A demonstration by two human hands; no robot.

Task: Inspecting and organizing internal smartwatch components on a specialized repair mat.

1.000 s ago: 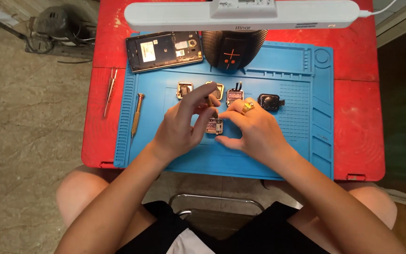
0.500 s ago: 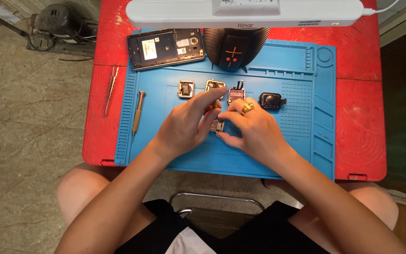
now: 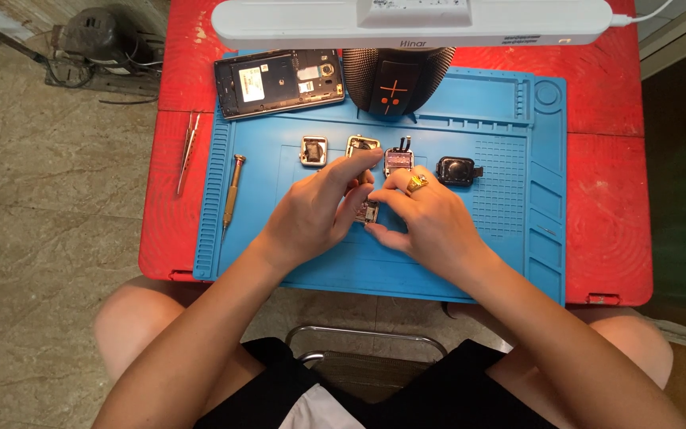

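Note:
Both my hands meet over the middle of a blue work mat (image 3: 486,238). My left hand (image 3: 319,210) and my right hand (image 3: 426,218), which wears a gold ring, pinch a small square electronic module (image 3: 368,212) between their fingertips. Most of the module is hidden by my fingers. Just beyond my hands lie small parts in a row: a square metal frame (image 3: 313,151), a second frame (image 3: 361,145) partly under my left forefinger, a small board with a connector (image 3: 398,159), and a black round-cornered part (image 3: 456,171).
An opened phone (image 3: 279,81) lies at the mat's far left corner beside a dark rounded speaker-like object (image 3: 395,83). A screwdriver (image 3: 232,191) and tweezers (image 3: 187,151) lie at the left. A white lamp bar (image 3: 410,22) hangs overhead. The red table (image 3: 613,214) ends near my knees.
My hands stay together on the small module; my left forefinger has shifted slightly toward the far row of parts. The camera view has drifted a little.

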